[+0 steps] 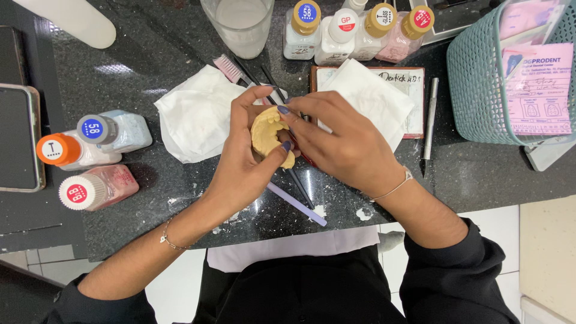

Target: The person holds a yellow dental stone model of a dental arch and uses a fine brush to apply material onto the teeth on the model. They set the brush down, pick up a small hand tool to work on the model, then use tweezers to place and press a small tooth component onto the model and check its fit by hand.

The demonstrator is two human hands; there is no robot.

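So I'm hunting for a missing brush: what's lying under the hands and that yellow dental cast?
Under the dental cast and both hands lie thin dark-handled tools and a lilac stick on the black counter. Their middle parts are covered, so I cannot tell which are brushes.

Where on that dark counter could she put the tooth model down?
Bare counter lies right of the metal pen, below the green basket. Another patch lies between the tissue and the glass. Under both hands, brushes crowd it.
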